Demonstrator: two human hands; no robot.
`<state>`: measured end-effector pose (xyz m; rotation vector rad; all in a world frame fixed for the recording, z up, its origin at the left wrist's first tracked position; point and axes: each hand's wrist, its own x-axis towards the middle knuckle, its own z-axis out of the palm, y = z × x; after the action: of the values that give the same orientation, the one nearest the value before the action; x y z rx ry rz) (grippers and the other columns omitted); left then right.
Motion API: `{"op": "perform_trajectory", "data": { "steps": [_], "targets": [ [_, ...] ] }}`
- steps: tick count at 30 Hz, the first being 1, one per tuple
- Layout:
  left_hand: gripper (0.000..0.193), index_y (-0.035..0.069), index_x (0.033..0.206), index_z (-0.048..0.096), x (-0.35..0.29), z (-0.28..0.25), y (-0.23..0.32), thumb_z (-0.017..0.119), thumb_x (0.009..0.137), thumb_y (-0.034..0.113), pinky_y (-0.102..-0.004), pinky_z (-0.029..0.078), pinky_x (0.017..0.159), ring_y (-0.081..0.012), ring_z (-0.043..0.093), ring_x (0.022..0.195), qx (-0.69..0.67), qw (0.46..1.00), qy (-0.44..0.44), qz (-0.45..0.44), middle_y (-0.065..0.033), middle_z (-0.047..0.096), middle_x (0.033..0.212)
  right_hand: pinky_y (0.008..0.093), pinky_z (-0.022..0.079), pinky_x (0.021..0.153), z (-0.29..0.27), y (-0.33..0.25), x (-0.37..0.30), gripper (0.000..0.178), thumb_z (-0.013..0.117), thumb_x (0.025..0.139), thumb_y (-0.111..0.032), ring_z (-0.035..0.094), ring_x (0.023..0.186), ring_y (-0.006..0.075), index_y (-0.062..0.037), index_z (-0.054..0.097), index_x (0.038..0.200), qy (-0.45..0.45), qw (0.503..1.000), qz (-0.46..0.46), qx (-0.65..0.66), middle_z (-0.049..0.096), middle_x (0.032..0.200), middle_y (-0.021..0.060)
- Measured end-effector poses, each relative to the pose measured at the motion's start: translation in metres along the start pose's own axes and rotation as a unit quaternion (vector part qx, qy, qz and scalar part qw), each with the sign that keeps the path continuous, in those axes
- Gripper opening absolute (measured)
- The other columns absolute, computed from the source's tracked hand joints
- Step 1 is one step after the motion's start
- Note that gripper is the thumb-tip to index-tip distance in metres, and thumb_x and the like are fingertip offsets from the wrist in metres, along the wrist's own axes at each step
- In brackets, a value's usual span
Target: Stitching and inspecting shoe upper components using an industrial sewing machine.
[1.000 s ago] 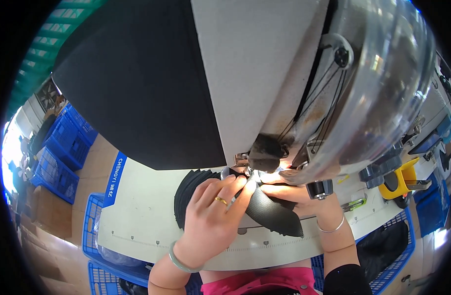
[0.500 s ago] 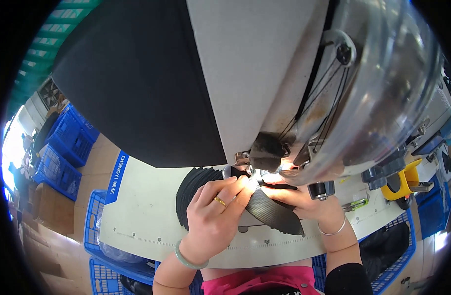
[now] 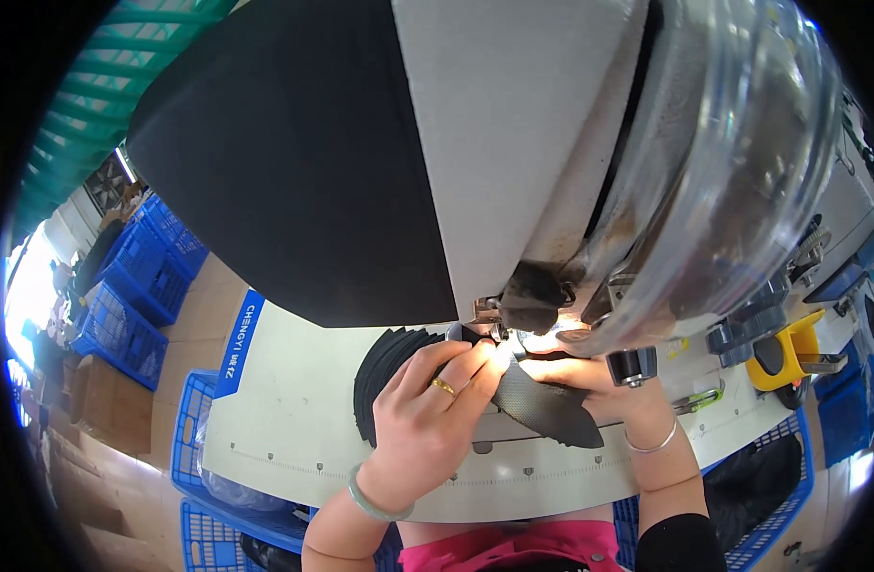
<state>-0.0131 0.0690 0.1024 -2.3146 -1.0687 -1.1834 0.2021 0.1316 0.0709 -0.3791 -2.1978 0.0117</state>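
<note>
A dark mesh-textured fabric piece lies under the sewing machine head, its rounded free end toward me. My left hand, with a ring and a bangle, presses its closed fingertips on the piece right beside the lit presser foot. From the other side my right hand grips the piece's edge, its fingers reaching in by the needle area and partly covered by fabric. Left of my left hand, a fanned stack of black fabric pieces rests on the pale machine table.
A clear plastic shield covers the machine's right side. Green-handled thread snips lie on the table at right, near a yellow holder. Blue baskets stand below the table; more blue crates are on the floor at left.
The whole view has shifted slightly, moving the scene a little to the right. Both hands keep nearly the same place on the fabric piece at the presser foot.
</note>
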Motion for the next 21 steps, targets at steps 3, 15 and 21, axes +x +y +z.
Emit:
{"op": "perform_trajectory", "data": {
  "steps": [3, 15, 21],
  "targets": [
    [0.030, 0.002, 0.090, 0.067, 0.003, -0.004, 0.002, 0.065, 0.060, 0.002, -0.0307, 0.053, 0.069, -0.0214, 0.061, 0.086, 0.014, 0.999, -0.033, -0.018, -0.0066, 0.062, 0.096, 0.0303, 0.042, 0.047, 0.001, 0.001, 0.004, 0.038, 0.078, 0.060, -0.018, 0.055, 0.055, 0.0161, -0.0115, 0.070, 0.096, 0.021, 1.000, -0.007, 0.015, 0.067, 0.086, 0.0034],
    [0.020, 0.003, 0.089, 0.069, 0.002, -0.004, -0.005, 0.065, 0.070, 0.002, -0.0289, 0.051, 0.062, -0.0194, 0.060, 0.069, -0.024, 1.000, 0.003, -0.015, -0.0044, 0.060, 0.080, 0.0289, 0.050, 0.063, -0.001, -0.012, 0.000, 0.035, 0.069, 0.062, -0.003, 0.064, 0.078, 0.0194, -0.0104, 0.069, 0.096, -0.028, 0.996, 0.003, -0.088, 0.064, 0.100, 0.0059],
    [0.013, 0.001, 0.088, 0.069, 0.008, -0.007, -0.001, 0.068, 0.075, 0.000, -0.0285, 0.043, 0.054, -0.0201, 0.052, 0.059, -0.167, 0.963, 0.004, -0.212, -0.0072, 0.060, 0.071, 0.0319, 0.053, 0.071, -0.005, -0.027, 0.009, 0.047, 0.064, 0.058, 0.005, 0.063, 0.089, 0.0238, -0.0089, 0.068, 0.103, -0.044, 0.996, 0.028, -0.075, 0.062, 0.108, 0.0111]
  ]
}}
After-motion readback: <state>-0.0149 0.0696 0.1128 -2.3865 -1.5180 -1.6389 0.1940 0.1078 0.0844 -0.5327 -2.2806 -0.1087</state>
